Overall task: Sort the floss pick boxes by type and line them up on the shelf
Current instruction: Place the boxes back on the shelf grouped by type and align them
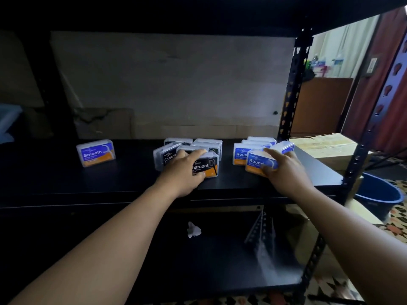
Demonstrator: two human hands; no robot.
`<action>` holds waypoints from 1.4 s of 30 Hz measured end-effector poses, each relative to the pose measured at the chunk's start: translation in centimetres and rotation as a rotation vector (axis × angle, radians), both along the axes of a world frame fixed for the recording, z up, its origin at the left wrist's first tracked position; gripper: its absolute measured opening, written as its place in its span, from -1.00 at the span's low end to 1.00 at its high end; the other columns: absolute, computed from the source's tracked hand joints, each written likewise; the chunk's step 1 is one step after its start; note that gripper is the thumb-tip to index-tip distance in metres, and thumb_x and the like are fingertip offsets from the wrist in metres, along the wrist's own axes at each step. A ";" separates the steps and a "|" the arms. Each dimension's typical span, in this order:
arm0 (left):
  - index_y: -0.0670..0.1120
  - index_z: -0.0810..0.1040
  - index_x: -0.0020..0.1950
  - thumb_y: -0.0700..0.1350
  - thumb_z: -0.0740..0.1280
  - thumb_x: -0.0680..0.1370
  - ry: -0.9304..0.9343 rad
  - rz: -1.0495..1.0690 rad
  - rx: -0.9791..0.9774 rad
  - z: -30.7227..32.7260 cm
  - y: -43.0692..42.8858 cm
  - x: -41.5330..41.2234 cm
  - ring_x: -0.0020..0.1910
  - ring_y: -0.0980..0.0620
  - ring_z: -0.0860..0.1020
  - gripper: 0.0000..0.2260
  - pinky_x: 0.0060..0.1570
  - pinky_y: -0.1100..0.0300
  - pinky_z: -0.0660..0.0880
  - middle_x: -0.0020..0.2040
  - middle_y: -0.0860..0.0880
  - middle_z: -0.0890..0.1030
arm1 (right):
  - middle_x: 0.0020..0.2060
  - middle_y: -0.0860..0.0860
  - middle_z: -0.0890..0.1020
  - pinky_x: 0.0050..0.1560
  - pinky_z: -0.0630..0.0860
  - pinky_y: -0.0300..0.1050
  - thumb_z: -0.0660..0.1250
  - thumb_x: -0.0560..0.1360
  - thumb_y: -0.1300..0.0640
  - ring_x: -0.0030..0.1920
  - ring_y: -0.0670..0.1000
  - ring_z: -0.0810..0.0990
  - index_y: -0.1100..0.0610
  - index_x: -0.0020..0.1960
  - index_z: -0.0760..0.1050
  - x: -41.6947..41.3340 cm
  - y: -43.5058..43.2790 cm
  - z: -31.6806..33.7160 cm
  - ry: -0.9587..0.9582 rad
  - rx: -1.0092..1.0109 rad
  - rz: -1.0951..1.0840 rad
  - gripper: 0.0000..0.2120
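Note:
On the black shelf (66, 181) stand clear floss pick boxes in three groups. A lone blue and orange "Smooth" box (96, 152) stands at the left. In the middle sits a cluster of several black "Charcoal" boxes (168, 158). My left hand (184, 170) grips the front Charcoal box (209, 167), fingers over its top. At the right stand several blue "Round" boxes (241, 154). My right hand (284, 170) holds the front Round box (256, 162), thumb beneath, fingers over its top and over another box behind it.
A black slotted upright (293, 89) stands at the shelf's back right corner, another (361, 150) at the front right. A lower shelf holds a crumpled white scrap (193, 230). A blue tub (378, 194) and cardboard boxes (326, 146) lie to the right.

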State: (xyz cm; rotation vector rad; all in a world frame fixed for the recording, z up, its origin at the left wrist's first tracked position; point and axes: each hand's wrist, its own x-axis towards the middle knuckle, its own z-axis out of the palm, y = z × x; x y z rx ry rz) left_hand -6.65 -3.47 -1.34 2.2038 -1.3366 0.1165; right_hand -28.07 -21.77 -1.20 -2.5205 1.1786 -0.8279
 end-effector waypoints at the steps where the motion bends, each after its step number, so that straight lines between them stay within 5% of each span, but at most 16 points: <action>1: 0.27 0.19 0.53 0.11 0.33 0.56 0.004 0.012 -0.004 -0.1 -0.4 0.2 0.27 -0.06 0.45 -0.42 0.24 0.07 0.45 0.30 0.00 0.34 | 0.28 0.16 0.39 0.19 0.46 0.05 0.27 0.57 -0.11 0.19 0.22 0.49 -0.15 0.51 0.27 0.2 -0.2 -0.1 0.001 -0.003 0.000 -0.48; 11: 0.29 0.17 0.51 0.12 0.30 0.55 0.009 0.098 -0.002 -0.9 -2.9 1.9 0.31 -0.14 0.43 -0.43 0.27 -0.03 0.46 0.35 -0.05 0.31 | 0.28 0.16 0.39 0.14 0.44 0.03 0.27 0.58 -0.08 0.15 0.22 0.50 -0.18 0.52 0.23 3.0 -3.2 -0.1 0.029 0.014 -0.016 -0.46; 19: 0.31 -0.20 0.55 0.17 0.35 0.51 -0.036 0.121 -0.099 -0.9 -1.9 0.9 0.44 -0.08 0.22 -0.16 0.31 -0.09 0.41 0.42 -0.04 0.22 | 0.29 0.17 0.31 0.15 0.45 0.12 0.38 0.49 -0.14 0.11 0.28 0.50 -0.25 0.56 -0.02 2.3 -2.6 -0.7 -0.051 0.074 0.001 -0.21; 22: 0.16 -0.07 0.59 0.16 0.36 0.51 -0.149 0.169 -0.218 -1.1 -1.0 -0.2 0.46 -0.05 0.18 -0.20 0.26 -0.09 0.44 0.46 -0.02 0.21 | 0.32 0.14 0.29 0.16 0.48 0.13 0.39 0.46 -0.21 0.15 0.25 0.51 -0.27 0.54 -0.06 0.9 -1.0 -1.5 -0.154 0.034 0.007 -0.16; 26: 0.03 0.22 0.52 0.10 0.37 0.50 -0.249 0.130 -0.359 -2.7 0.5 -1.8 0.38 -0.03 0.28 -0.36 -0.01 -0.02 0.53 0.37 0.00 0.32 | 0.35 0.04 0.32 0.17 0.48 0.06 0.39 0.47 -0.18 0.28 0.14 0.45 -0.18 0.52 0.14 -1.3 2.2 -3.6 -0.285 -0.061 0.050 -0.29; 33: -0.07 0.51 0.35 0.06 0.40 0.48 -0.247 0.048 -0.506 -8.4 3.6 -5.7 0.28 -0.06 0.40 -0.53 0.35 -0.10 0.33 0.28 -0.08 0.46 | 0.27 -0.02 0.48 0.36 0.34 -0.09 0.44 0.49 0.05 0.41 -0.01 0.36 0.04 0.25 0.56 -4.0 6.4 -8.2 -0.423 -0.092 0.216 -0.66; 35: -0.06 0.53 0.33 0.08 0.40 0.48 -0.208 0.031 -0.512 -8.8 4.0 -6.7 0.33 -0.08 0.39 -0.54 0.42 -0.17 0.25 0.30 -0.08 0.45 | 0.19 -0.03 0.53 0.29 0.39 -0.17 0.44 0.49 0.05 0.28 -0.02 0.48 0.04 0.15 0.60 -4.4 6.9 -7.9 -0.482 -0.079 0.203 -0.75; 37: -0.07 0.56 0.30 0.06 0.41 0.49 -0.153 -0.012 -0.552 -8.7 4.5 -7.7 0.33 -0.06 0.39 -0.58 0.41 -0.02 0.30 0.30 -0.07 0.45 | 0.01 -0.07 0.60 0.12 0.51 -0.13 0.42 0.50 0.03 0.05 -0.08 0.59 -0.02 0.04 0.61 -5.0 7.8 -7.8 -0.522 0.043 0.198 -0.88; 39: -0.07 0.59 0.25 0.04 0.40 0.51 -0.073 -0.076 -0.562 -8.8 5.2 -8.7 0.29 0.00 0.41 -0.64 0.33 0.18 0.36 0.25 -0.03 0.48 | -0.20 -0.10 0.63 -0.05 0.56 -0.10 0.42 0.50 -0.02 -0.16 -0.11 0.61 -0.06 -0.06 0.60 -5.8 8.7 -7.9 -0.450 0.252 0.245 -0.94; 42: 0.02 0.56 0.26 0.07 0.42 0.51 0.117 -0.200 -0.328 -9.8 6.1 -9.1 0.11 0.10 0.52 -0.66 0.14 0.13 0.50 0.11 0.07 0.54 | -0.25 -0.10 0.62 -0.14 0.44 -0.26 0.44 0.45 -0.14 -0.24 -0.14 0.56 -0.11 0.02 0.58 -7.1 8.5 -9.3 -0.001 0.437 0.358 -0.81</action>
